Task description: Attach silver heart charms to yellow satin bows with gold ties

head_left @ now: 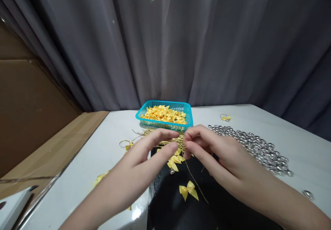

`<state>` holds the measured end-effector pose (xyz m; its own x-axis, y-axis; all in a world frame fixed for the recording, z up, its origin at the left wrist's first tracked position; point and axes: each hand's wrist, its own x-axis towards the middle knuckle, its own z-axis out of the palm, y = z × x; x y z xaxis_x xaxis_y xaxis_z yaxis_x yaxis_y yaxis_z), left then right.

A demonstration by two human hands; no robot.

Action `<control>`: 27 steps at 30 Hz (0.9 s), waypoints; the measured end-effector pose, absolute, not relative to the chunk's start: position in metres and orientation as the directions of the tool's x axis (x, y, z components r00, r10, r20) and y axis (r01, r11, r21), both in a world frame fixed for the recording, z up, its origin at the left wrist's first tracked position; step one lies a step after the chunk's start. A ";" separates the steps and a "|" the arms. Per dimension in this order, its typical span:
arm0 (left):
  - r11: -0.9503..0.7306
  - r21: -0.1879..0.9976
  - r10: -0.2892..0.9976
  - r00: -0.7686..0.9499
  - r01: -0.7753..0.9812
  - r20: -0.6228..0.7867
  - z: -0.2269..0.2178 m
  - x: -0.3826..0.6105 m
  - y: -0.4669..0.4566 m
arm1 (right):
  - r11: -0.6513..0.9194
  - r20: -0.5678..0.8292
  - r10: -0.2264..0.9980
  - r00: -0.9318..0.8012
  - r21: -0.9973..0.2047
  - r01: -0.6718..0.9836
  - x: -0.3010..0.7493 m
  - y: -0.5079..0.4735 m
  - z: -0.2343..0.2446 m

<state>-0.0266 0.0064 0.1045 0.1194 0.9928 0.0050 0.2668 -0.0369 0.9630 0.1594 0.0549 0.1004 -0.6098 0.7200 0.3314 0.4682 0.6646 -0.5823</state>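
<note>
My right hand (219, 152) is closed in a pinch, and a thin gold wire tie (195, 181) trails down from its fingertips over the black mat (165, 206). Facing it, my left hand (148, 154) has thumb and fingers apart with nothing visible between them. Yellow ribbon bows (176, 160) lie just below the fingertips, with a small silver bell (172, 171) beside them. Nearer to me, one more yellow bow (189, 191) rests on the mat, left of the wire's loose end.
Behind my hands stands a blue basket (190, 119) of yellow bows, with a bundle of gold ties (165, 138) before it. Many silver bells (258, 147) spread at the right. Finished-looking rings with bows (226, 118) lie on the white table (207, 111). Cardboard (64, 137) borders the left.
</note>
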 end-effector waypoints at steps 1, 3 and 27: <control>-0.009 0.988 0.989 0.147 0.157 -0.014 0.104 -0.021 0.009 | 0.678 0.339 0.712 -0.615 -0.557 0.480 0.159 0.055 0.100; 0.026 0.999 0.986 0.167 -0.021 -0.023 0.102 -0.011 0.013 | 0.707 0.354 0.697 -0.624 -0.483 0.516 0.157 0.054 0.098; 0.170 0.981 0.980 0.124 -0.093 -0.158 0.098 -0.011 0.017 | 0.721 0.437 0.685 -0.582 -0.516 0.462 0.153 0.050 0.093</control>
<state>-0.0114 0.0170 0.0983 0.1235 0.9796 -0.1584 -0.0934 0.1704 0.9809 0.1525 0.0502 0.0931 -0.5821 0.6855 0.4373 0.4620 0.7215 -0.5158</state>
